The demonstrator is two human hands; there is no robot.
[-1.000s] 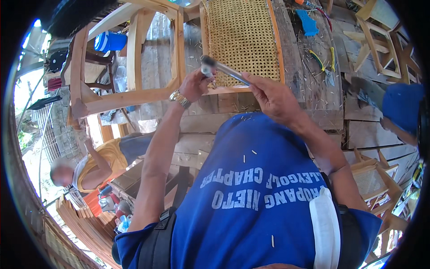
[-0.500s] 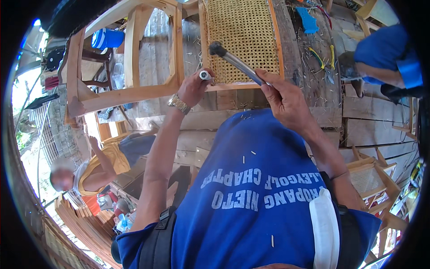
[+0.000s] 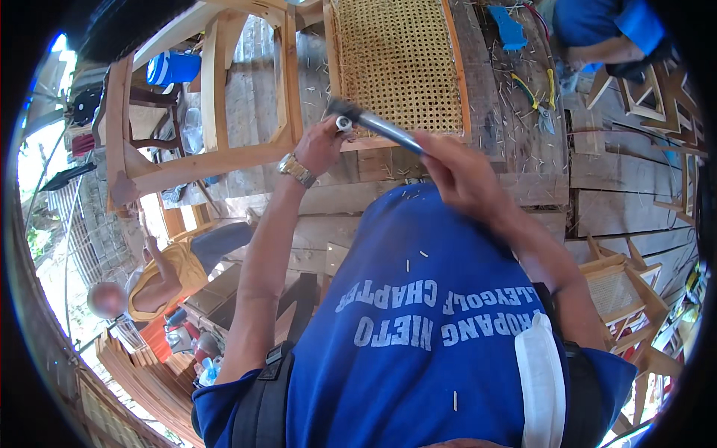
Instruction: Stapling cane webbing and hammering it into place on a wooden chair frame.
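1. The right hand [image 3: 463, 175] sits just right of picture centre, toward 1 o'clock. Its grip is clamped around the handle of a hammer [image 3: 377, 125].
2. The hammer runs from the right hand up toward 11 o'clock. Its handle is blue-grey; its dark head lies at the upper left end, blurred.
3. The left hand [image 3: 321, 145] sits just left of the hammer head, toward 12 o'clock from centre. A metal wristwatch [image 3: 296, 170] rings its wrist.
4. The left grip is closed, fingers together on a small pale round piece [image 3: 343, 125] held against the frame edge. What the piece is cannot be told.
5. The hammer head is touching or just above that piece; which of the two cannot be told.
6. Both hands work at the lower edge of a woven cane panel [image 3: 403, 63] in a wooden frame, lying at 12 o'clock on a plank surface [image 3: 538, 160].
7. A bare wooden chair frame [image 3: 216, 134] lies at 10 o'clock, beside the panel.
8. Pliers with yellow-green handles [image 3: 536, 97] lie on the surface at 1 o'clock, right of the panel.
9. A second person in a blue sleeve [image 3: 605, 30] is at 1 o'clock near the rim.
10. A third person in a yellow top [image 3: 160, 280] sits at 8 o'clock, below the surface.
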